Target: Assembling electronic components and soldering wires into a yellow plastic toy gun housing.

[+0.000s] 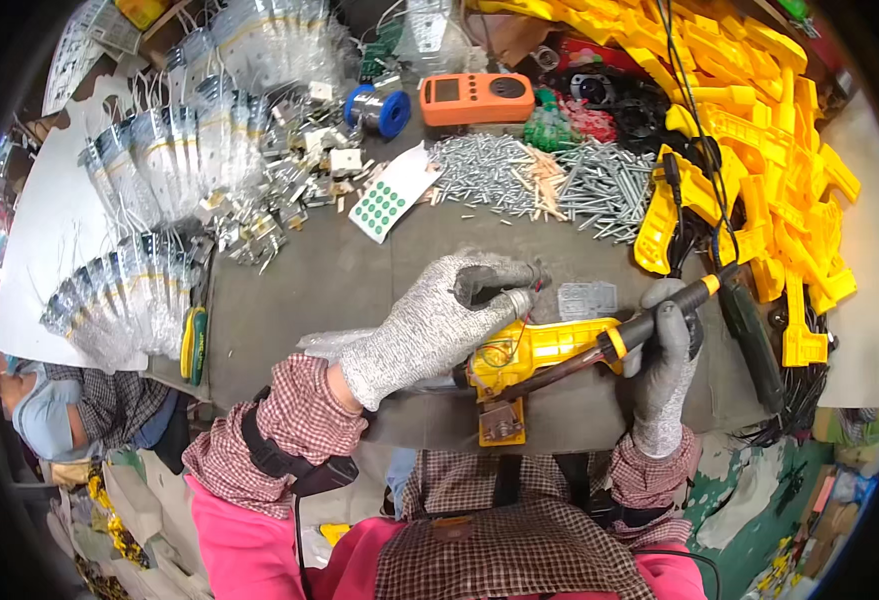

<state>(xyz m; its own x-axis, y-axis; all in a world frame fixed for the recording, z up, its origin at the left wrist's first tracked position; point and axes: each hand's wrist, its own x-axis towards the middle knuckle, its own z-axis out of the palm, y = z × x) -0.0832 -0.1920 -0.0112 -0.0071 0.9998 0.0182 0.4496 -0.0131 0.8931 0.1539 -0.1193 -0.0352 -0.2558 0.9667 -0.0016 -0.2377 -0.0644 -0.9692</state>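
Observation:
My right hand (667, 350), in a grey glove, is closed around the black, yellow-banded handle of a soldering iron (649, 325). Its brown shaft slants down to the left, over a yellow plastic housing (544, 345). Above the housing, my left hand (449, 310), gloved too, pinches what looks like a thin red wire (537, 286); the wire's far end is hard to make out. The housing lies on the dark mat, with thin wires at its left end. Just beyond it lies a clear plastic piece (587, 300). A small brownish block (500, 422) sits below the shaft's end.
Piled yellow housings (779, 200) and black cables fill the right side. Screws (599, 185), an orange meter (477, 98), a blue solder spool (379, 110) and a green-dotted sticker sheet (389, 195) lie at the back. Bagged strips (159, 160) and a green-yellow-handled tool (193, 345) lie left.

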